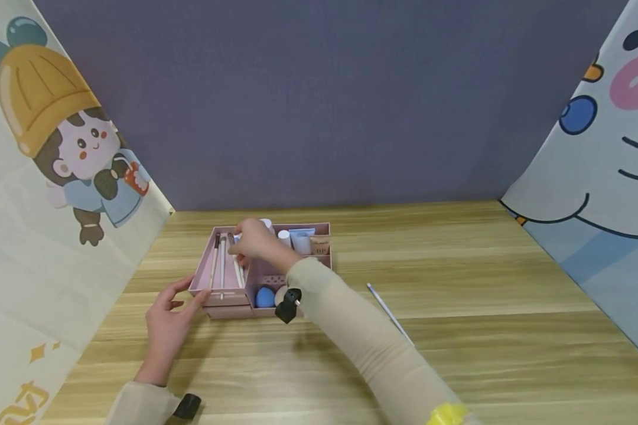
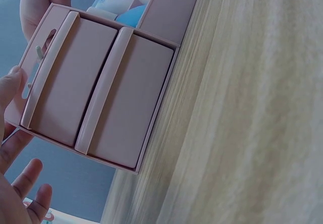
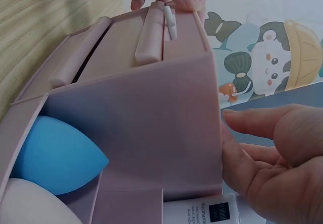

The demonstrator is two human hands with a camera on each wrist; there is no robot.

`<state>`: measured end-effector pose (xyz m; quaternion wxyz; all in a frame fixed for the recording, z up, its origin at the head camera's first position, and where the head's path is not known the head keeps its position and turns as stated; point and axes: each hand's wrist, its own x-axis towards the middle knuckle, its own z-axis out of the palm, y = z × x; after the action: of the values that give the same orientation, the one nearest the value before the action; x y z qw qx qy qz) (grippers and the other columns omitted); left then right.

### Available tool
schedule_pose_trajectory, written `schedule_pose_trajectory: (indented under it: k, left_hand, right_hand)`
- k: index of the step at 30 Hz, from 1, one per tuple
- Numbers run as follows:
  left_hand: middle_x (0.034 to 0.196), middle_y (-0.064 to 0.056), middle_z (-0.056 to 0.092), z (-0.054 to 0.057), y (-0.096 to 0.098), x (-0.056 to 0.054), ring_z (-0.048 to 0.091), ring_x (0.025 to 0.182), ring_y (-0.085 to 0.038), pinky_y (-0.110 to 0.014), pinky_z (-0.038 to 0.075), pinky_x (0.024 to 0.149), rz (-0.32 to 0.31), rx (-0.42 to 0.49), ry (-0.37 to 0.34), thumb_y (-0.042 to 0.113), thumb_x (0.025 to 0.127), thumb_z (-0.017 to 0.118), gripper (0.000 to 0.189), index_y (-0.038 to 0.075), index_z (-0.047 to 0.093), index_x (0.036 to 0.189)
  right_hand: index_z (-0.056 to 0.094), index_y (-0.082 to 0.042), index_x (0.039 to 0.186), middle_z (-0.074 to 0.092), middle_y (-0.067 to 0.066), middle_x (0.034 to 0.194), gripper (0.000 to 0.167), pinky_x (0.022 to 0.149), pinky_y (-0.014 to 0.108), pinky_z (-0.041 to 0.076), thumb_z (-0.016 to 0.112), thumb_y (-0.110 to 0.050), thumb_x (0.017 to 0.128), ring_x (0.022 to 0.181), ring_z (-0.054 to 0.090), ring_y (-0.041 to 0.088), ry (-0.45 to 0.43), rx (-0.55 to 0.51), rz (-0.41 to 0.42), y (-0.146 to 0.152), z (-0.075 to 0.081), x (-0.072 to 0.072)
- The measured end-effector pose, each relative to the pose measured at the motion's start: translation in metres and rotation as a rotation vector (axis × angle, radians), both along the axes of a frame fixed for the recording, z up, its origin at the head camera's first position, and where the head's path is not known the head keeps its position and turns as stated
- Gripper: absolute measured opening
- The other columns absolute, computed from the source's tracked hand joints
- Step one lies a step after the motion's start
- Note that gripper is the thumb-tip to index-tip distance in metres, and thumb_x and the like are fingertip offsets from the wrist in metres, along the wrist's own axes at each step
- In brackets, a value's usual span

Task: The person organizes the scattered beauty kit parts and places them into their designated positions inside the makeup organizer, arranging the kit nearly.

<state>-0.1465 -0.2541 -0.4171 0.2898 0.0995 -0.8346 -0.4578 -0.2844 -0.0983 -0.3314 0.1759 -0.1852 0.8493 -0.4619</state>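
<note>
A pink makeup organizer (image 1: 228, 311) stands on the table, with two drawers (image 2: 70, 77) in its front left part. Makeup brushes (image 1: 223, 262) lie in its shallow top tray, and thin white ends (image 2: 39, 52) poke out through a slot in front. My left hand (image 1: 170, 316) grips the front left corner, thumb on the front panel and other fingers around the side. My right hand (image 1: 260, 241) reaches into the tray at the rightmost brushes (image 1: 238, 271). Its fingertips are partly hidden behind the tray wall (image 3: 151, 123), so I cannot tell whether they pinch a brush.
The right compartments hold a blue makeup sponge (image 1: 264, 297), a pale sponge (image 3: 33, 204), tubes (image 1: 302, 241) and a white-capped bottle (image 1: 284, 237). A thin white stick (image 1: 390, 314) lies on the wooden table (image 1: 457, 265) to the right. A dark wall (image 1: 340, 106) rises behind.
</note>
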Motion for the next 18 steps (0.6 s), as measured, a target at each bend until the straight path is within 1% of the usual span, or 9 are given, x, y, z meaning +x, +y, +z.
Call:
schedule_pose_trajectory:
  k: [2,4,6,8,11,15,18]
  left_hand:
    - [0.119,-0.013,0.070,0.000,0.000,0.000,0.050,0.099,0.010,-0.022,0.041,0.079,0.001,-0.001,0.002,0.011,0.085,0.080,0.034,0.003,0.071,0.117]
    - [0.119,-0.015,0.069,0.000,0.000,-0.001,0.050,0.099,0.010,-0.022,0.041,0.079,-0.002,-0.004,0.003,0.011,0.085,0.080,0.035,0.002,0.071,0.117]
    - [0.119,-0.014,0.070,0.000,0.000,-0.001,0.050,0.099,0.010,-0.023,0.041,0.079,0.000,-0.004,0.001,0.011,0.085,0.080,0.034,0.003,0.071,0.117]
    - [0.119,-0.014,0.069,0.000,0.000,-0.001,0.050,0.099,0.010,-0.023,0.041,0.079,-0.003,0.000,-0.002,0.011,0.085,0.080,0.034,0.003,0.071,0.117]
    - [0.120,-0.013,0.069,0.001,0.000,0.000,0.050,0.100,0.009,-0.024,0.040,0.080,-0.003,0.005,-0.011,0.012,0.086,0.079,0.034,0.005,0.071,0.118]
    - [0.120,-0.014,0.069,0.001,0.000,0.000,0.050,0.100,0.009,-0.023,0.040,0.080,-0.005,0.003,-0.013,0.012,0.086,0.079,0.034,0.003,0.070,0.118]
    - [0.119,-0.016,0.069,0.000,0.000,-0.001,0.050,0.099,0.009,-0.022,0.040,0.079,-0.002,-0.009,-0.002,0.010,0.085,0.079,0.035,0.000,0.070,0.117]
  right_hand:
    - [0.056,0.003,0.137,0.066,0.009,0.062,0.050,0.051,0.025,0.055,0.072,-0.004,0.090,0.045,0.061,0.013,-0.003,0.002,0.001,0.000,0.001,0.000]
    - [0.057,0.003,0.135,0.066,0.010,0.062,0.048,0.051,0.025,0.056,0.072,-0.002,0.090,0.046,0.061,0.014,-0.017,-0.016,-0.007,0.000,0.001,0.000]
    - [0.058,0.004,0.135,0.066,0.010,0.063,0.047,0.051,0.026,0.056,0.072,-0.001,0.090,0.047,0.061,0.015,-0.030,-0.041,-0.008,0.001,0.001,0.001]
    - [0.059,0.003,0.134,0.066,0.011,0.063,0.046,0.051,0.027,0.056,0.072,-0.001,0.090,0.047,0.062,0.016,-0.032,-0.060,0.001,0.002,0.001,0.001]
    - [0.059,0.004,0.133,0.066,0.012,0.065,0.044,0.052,0.028,0.056,0.071,-0.001,0.090,0.049,0.063,0.017,-0.035,-0.103,0.029,0.007,0.001,0.002]
    - [0.058,0.007,0.132,0.068,0.014,0.072,0.043,0.055,0.029,0.057,0.069,0.002,0.090,0.053,0.063,0.017,-0.058,-0.178,0.075,0.017,0.002,0.002]
    - [0.058,0.008,0.131,0.069,0.015,0.075,0.043,0.058,0.031,0.059,0.070,0.002,0.090,0.055,0.064,0.017,-0.054,-0.198,0.112,0.026,0.002,0.003]
